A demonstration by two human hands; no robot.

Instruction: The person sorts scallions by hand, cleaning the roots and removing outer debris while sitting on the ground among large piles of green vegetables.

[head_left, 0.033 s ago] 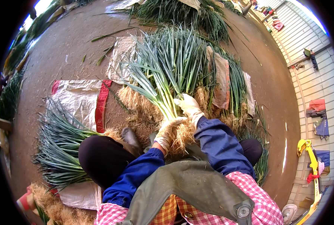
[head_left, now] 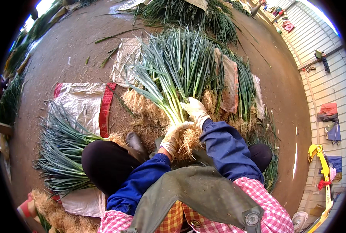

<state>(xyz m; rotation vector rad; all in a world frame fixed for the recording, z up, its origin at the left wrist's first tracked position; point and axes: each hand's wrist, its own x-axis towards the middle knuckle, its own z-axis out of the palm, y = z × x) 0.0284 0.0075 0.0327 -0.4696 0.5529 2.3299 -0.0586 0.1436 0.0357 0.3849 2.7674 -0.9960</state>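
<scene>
My left hand (head_left: 173, 138), in a pale work glove, is closed round the lower stalks of a bunch of green onions (head_left: 175, 110), just above their roots. The stringy tan roots (head_left: 188, 143) hang beside it, over my lap. My right hand (head_left: 196, 112), gloved too, is closed on the white stalks a little higher up, its fingertips partly hidden among them. The blue-green leaves fan out away from me, over a larger heap of green onions (head_left: 196, 50) whose tan roots (head_left: 140, 104) face me.
To my left lies another pile of green onions (head_left: 62, 151) beside a white woven sack (head_left: 81, 101) with red edges. Tan sacking (head_left: 230, 81) covers part of the heap on the right. A further heap (head_left: 219, 23) stands beyond. A yellow jointed arm (head_left: 325, 167) shows near the right-hand wall.
</scene>
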